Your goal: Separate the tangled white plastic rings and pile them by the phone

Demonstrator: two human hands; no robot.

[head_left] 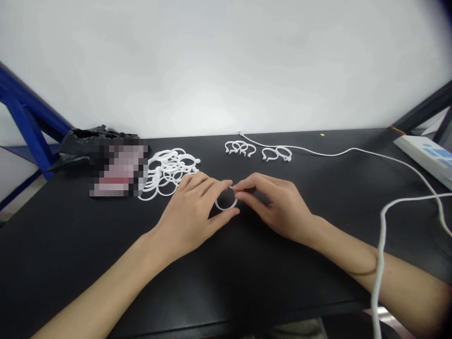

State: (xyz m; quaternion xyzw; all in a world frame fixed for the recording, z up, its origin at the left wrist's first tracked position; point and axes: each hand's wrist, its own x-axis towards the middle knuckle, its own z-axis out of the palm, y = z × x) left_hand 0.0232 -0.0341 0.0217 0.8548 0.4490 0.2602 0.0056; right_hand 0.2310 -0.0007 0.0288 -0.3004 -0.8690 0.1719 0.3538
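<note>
Over the middle of the black table, both my hands hold one white plastic ring [225, 209]. My left hand [189, 205] grips it from the left, with thumb below and fingers above. At its upper right edge, my right hand [282, 202] pinches the ring between thumb and forefinger. The fingertips hide part of that edge. Behind my left hand lies a tangled pile of white rings [172, 165], some with small round knobs. Farther back, a few similar rings with gaps and bent ends [241, 142] lie beside another small group [283, 149].
A white cable [328, 155] runs along the back and loops over my right forearm. At the right edge sits a white box [420, 155] with blue markings. A blurred-out flat item [118, 169] and a crumpled black plastic bag [84, 141] lie at left, near a blue metal frame [26, 120].
</note>
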